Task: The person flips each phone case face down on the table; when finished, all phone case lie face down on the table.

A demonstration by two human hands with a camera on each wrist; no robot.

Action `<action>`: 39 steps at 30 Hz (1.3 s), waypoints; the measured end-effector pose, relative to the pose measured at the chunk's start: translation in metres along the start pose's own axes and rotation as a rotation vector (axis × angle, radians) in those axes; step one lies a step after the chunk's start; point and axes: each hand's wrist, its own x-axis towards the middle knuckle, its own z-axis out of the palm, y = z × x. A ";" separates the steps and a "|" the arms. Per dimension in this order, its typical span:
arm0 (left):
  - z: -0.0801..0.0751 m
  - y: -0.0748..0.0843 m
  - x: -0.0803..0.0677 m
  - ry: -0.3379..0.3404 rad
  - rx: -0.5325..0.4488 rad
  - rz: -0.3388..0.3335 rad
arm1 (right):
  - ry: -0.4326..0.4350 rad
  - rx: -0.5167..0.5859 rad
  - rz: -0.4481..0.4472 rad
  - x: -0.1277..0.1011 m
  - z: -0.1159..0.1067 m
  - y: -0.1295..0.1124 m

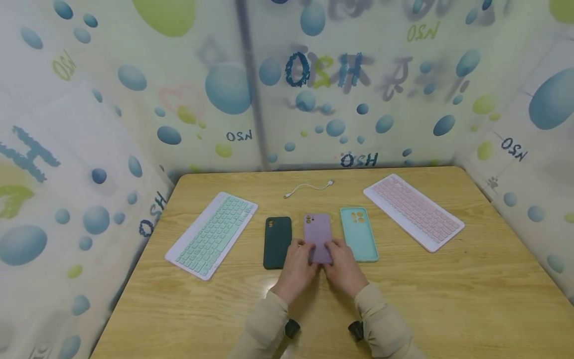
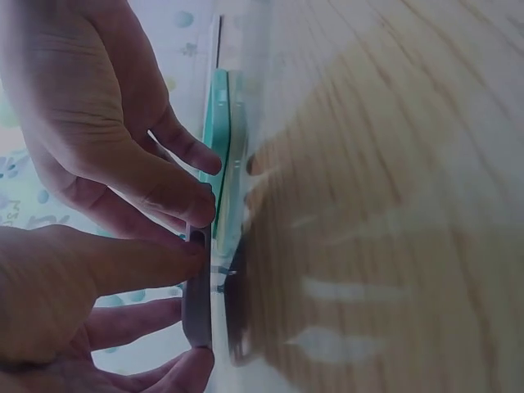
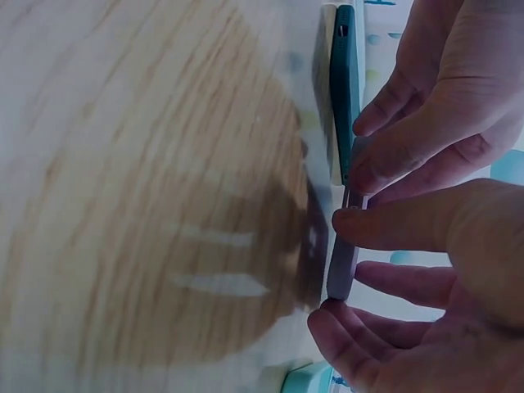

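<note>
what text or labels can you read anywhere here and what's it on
"OSH" and "OSN": mirrored, printed repeatedly among bubbles on the curtain behind the table.
Mint keyboard and pink keyboard: key legends too small to read.
Purple phone case, dark green case, teal case: no readable text.

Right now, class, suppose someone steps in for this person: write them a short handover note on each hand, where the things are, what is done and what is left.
Left hand: grips the lilac case at its near left edge.
Right hand: grips the same case at its near right edge.
Things: the lilac case lies on the table between the dark green case and the teal case; mint keyboard left, pink keyboard right, white cable behind.
Done: both hands are on the lilac case.
Left: it looks not yet lifted; the other two cases are untouched.
</note>
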 end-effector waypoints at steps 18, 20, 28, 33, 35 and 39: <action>0.007 -0.004 0.003 -0.053 -0.011 -0.056 | -0.038 -0.081 0.018 0.003 0.006 0.001; 0.008 -0.004 0.002 -0.049 -0.006 -0.044 | -0.026 -0.085 0.001 0.003 0.007 0.002; 0.008 0.000 -0.002 -0.024 -0.003 -0.018 | -0.016 -0.049 0.023 -0.001 0.004 0.000; 0.005 0.005 -0.004 0.055 -0.014 0.024 | 0.078 -0.031 -0.027 -0.004 -0.010 0.006; 0.006 0.009 -0.002 0.060 -0.026 0.030 | 0.103 -0.030 -0.026 -0.005 -0.022 0.014; 0.013 0.019 0.003 0.016 -0.045 0.052 | 0.099 -0.032 0.039 -0.008 -0.044 0.033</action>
